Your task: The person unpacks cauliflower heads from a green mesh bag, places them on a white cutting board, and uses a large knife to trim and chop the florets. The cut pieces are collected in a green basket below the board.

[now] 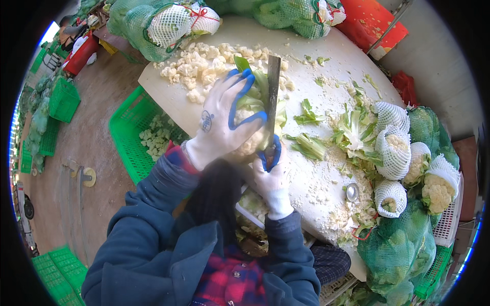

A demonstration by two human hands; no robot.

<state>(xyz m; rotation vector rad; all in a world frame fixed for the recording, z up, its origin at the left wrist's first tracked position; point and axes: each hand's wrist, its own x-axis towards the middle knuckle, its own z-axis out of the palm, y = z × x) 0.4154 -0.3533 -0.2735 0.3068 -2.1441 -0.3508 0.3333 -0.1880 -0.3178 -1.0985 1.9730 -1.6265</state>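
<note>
A cauliflower head [250,142] with green leaves and leaf stalks is held on its side over the near edge of the white table [306,49]. My left hand [229,111], in a white glove with blue fingertips, lies spread over it and grips it. My right hand [272,172], gloved alike, is closed on the handle of a long knife [273,84]. Its blade stands along the right side of the cauliflower, against the leaves. Cut white florets [195,65] lie beyond my left hand. Trimmed leaves [311,147] and crumbs are scattered to the right.
A green plastic crate [126,126] with florets stands left of the table. Net-wrapped cauliflowers [393,153] and green mesh sacks [394,244] line the right side; more sacks [134,26] sit at the far edge. A small metal cup [352,192] lies among scraps. A person [69,32] is far off, upper left.
</note>
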